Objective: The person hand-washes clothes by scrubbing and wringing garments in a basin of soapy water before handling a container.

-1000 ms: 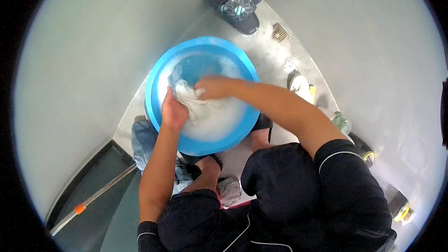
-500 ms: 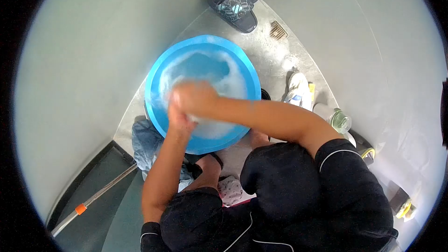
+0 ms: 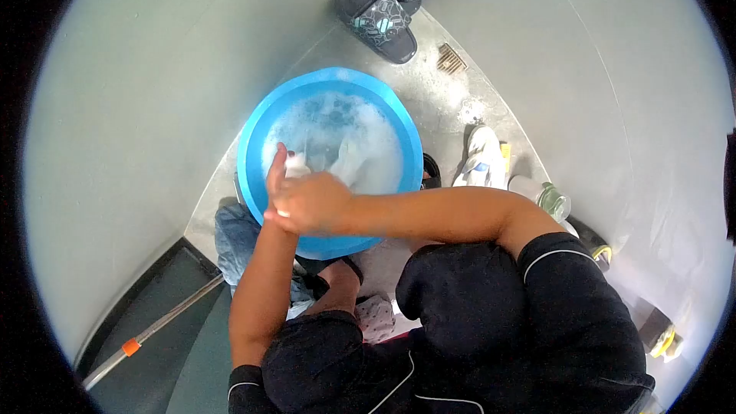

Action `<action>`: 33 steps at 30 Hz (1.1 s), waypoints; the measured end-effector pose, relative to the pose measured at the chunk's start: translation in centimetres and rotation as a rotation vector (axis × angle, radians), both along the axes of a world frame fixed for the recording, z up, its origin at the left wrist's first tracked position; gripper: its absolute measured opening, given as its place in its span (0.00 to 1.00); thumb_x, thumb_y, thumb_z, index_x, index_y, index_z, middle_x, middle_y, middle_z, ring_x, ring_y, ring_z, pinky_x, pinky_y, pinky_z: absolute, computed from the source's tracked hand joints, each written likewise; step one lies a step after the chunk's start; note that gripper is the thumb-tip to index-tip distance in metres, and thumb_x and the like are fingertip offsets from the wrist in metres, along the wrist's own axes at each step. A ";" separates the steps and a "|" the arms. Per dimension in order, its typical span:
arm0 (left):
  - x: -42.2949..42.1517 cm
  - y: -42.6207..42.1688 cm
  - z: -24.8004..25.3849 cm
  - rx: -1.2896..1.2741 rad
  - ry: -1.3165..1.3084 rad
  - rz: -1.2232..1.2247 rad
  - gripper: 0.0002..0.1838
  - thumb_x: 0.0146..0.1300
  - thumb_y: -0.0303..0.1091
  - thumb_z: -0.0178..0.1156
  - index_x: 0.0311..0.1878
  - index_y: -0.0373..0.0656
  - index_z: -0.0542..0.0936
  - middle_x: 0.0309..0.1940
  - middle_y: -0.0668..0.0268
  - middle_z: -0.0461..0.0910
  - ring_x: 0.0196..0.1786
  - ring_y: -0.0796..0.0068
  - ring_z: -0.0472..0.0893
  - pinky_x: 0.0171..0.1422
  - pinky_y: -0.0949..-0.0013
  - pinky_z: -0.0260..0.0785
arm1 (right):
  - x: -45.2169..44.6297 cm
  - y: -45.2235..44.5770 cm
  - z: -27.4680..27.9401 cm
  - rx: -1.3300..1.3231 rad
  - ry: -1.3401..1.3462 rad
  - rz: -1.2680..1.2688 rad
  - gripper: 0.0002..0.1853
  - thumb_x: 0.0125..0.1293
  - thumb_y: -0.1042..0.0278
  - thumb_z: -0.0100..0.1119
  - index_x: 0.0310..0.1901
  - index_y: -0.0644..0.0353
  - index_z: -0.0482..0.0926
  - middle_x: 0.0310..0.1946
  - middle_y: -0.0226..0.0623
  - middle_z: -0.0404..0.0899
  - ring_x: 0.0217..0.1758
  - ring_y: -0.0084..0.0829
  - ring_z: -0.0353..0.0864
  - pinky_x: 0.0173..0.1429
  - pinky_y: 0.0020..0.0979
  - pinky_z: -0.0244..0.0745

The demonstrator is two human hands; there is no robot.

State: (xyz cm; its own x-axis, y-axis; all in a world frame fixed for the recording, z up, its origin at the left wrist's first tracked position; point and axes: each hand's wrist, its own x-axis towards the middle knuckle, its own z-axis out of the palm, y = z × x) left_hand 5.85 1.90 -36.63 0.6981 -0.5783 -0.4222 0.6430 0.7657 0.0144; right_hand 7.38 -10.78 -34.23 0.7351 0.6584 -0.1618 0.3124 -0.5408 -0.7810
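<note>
My right hand (image 3: 313, 203) is closed and pressed over my left hand (image 3: 276, 172) at the near left rim of a blue basin (image 3: 244, 157). One digit of my left hand points upward and the rest is mostly covered by my right hand. White material shows just beside that digit; I cannot tell whether it is cloth or foam. Inside the basin is soapy water with thick suds (image 3: 376, 134). A pale, cloth-like piece (image 3: 349, 159) sticks up through the suds. What my fingers hold is hidden.
Dark slippers (image 3: 377, 19) lie beyond the basin, near a floor drain (image 3: 451, 59). To the right stand a white shoe (image 3: 483, 157) and a clear bottle (image 3: 552, 201). Blue denim (image 3: 236, 234) lies at left, beside a metal pole (image 3: 165, 318). Walls close in on both sides.
Both hands have moved down and slightly left, from over the suds to the basin's near rim. More suds and the pale piece now show. The camera view has shifted slightly.
</note>
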 end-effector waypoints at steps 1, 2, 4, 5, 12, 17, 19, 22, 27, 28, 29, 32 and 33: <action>0.2 -0.1 0.0 -0.170 -0.036 -0.004 0.28 0.80 0.58 0.50 0.67 0.44 0.78 0.61 0.60 0.84 0.63 0.61 0.83 0.70 0.51 0.74 | 0.8 -0.2 -0.2 -0.036 -0.065 -0.065 0.17 0.67 0.52 0.60 0.32 0.57 0.88 0.32 0.50 0.89 0.35 0.51 0.89 0.42 0.56 0.81; -0.7 -1.5 -0.2 0.211 0.085 0.064 0.29 0.81 0.57 0.49 0.69 0.42 0.76 0.63 0.59 0.82 0.64 0.59 0.82 0.70 0.51 0.73 | 1.6 -0.4 -0.5 -0.074 -0.126 -0.131 0.18 0.69 0.51 0.59 0.32 0.56 0.89 0.33 0.50 0.88 0.36 0.52 0.89 0.44 0.55 0.81; -1.1 -1.7 -0.5 0.615 0.165 0.085 0.32 0.83 0.56 0.46 0.73 0.37 0.71 0.68 0.55 0.78 0.68 0.55 0.79 0.74 0.50 0.71 | 5.7 -2.3 -0.8 -0.055 0.077 -0.275 0.23 0.74 0.46 0.56 0.37 0.60 0.88 0.35 0.53 0.88 0.42 0.54 0.89 0.51 0.52 0.81; -1.0 -1.2 -0.1 0.615 0.169 0.075 0.32 0.83 0.56 0.46 0.73 0.37 0.71 0.68 0.55 0.78 0.68 0.55 0.79 0.74 0.50 0.71 | 6.9 -3.1 -2.2 -0.002 0.160 -0.307 0.25 0.76 0.44 0.54 0.41 0.62 0.87 0.40 0.55 0.87 0.46 0.55 0.88 0.54 0.51 0.80; -0.5 0.6 -3.3 0.534 0.130 0.250 0.32 0.84 0.49 0.44 0.80 0.37 0.60 0.79 0.52 0.65 0.80 0.52 0.65 0.85 0.49 0.56 | 3.6 -4.4 -11.2 -0.272 -0.518 -0.409 0.27 0.68 0.47 0.66 0.56 0.64 0.82 0.51 0.59 0.86 0.58 0.57 0.84 0.63 0.51 0.77; -1.7 1.3 -3.5 0.487 0.228 0.145 0.35 0.82 0.55 0.46 0.81 0.40 0.61 0.79 0.53 0.65 0.80 0.53 0.65 0.85 0.48 0.55 | 5.5 -7.3 -14.0 -0.027 0.192 -0.064 0.30 0.62 0.59 0.68 0.63 0.64 0.77 0.52 0.58 0.85 0.58 0.55 0.85 0.64 0.52 0.78; -0.9 0.7 -3.8 0.448 0.219 0.127 0.37 0.81 0.59 0.48 0.80 0.41 0.62 0.79 0.54 0.66 0.80 0.54 0.65 0.85 0.48 0.55 | 4.5 -5.9 -13.6 -0.146 0.053 -0.505 0.23 0.61 0.62 0.67 0.57 0.62 0.82 0.50 0.57 0.86 0.54 0.55 0.86 0.62 0.53 0.79; -0.6 0.5 -3.9 0.428 0.102 0.178 0.37 0.79 0.62 0.49 0.78 0.44 0.65 0.71 0.51 0.74 0.73 0.51 0.74 0.78 0.47 0.66 | 1.7 -3.0 -6.7 -0.017 0.211 -0.122 0.21 0.63 0.55 0.66 0.52 0.61 0.81 0.50 0.56 0.85 0.53 0.57 0.85 0.58 0.54 0.79; -2.0 4.7 -9.5 0.105 0.192 0.081 0.38 0.73 0.72 0.53 0.67 0.47 0.77 0.47 0.59 0.85 0.49 0.52 0.85 0.55 0.46 0.81 | -2.3 -1.3 2.7 0.049 -0.069 0.151 0.14 0.66 0.54 0.64 0.38 0.59 0.85 0.41 0.52 0.86 0.43 0.58 0.87 0.50 0.55 0.81; -1.5 4.2 -8.1 0.295 0.178 -0.041 0.32 0.74 0.69 0.54 0.60 0.49 0.81 0.49 0.64 0.86 0.45 0.60 0.87 0.53 0.53 0.82 | -1.3 -0.1 0.5 -0.135 -0.036 0.170 0.15 0.70 0.55 0.60 0.35 0.59 0.86 0.37 0.50 0.87 0.42 0.56 0.88 0.48 0.54 0.81; -1.7 2.7 -7.0 0.299 0.179 -0.044 0.32 0.74 0.69 0.54 0.60 0.49 0.81 0.49 0.64 0.86 0.45 0.60 0.87 0.53 0.53 0.82 | -0.9 0.8 -1.3 -0.132 -0.035 0.167 0.15 0.70 0.55 0.60 0.35 0.59 0.86 0.37 0.50 0.87 0.42 0.56 0.88 0.48 0.54 0.81; -0.7 -2.9 -0.7 0.521 0.288 0.189 0.27 0.73 0.65 0.59 0.55 0.49 0.80 0.51 0.59 0.85 0.52 0.59 0.86 0.57 0.49 0.79 | 0.6 0.8 -1.7 -0.146 -0.068 -0.315 0.15 0.70 0.56 0.57 0.33 0.56 0.87 0.34 0.49 0.88 0.38 0.53 0.89 0.44 0.55 0.81; -0.6 -1.0 -2.5 0.516 0.281 0.189 0.27 0.73 0.65 0.59 0.55 0.49 0.80 0.51 0.59 0.85 0.52 0.59 0.86 0.57 0.49 0.79 | 1.1 0.5 -1.6 -0.150 -0.060 -0.385 0.15 0.70 0.57 0.56 0.33 0.56 0.87 0.34 0.49 0.88 0.37 0.52 0.89 0.43 0.56 0.81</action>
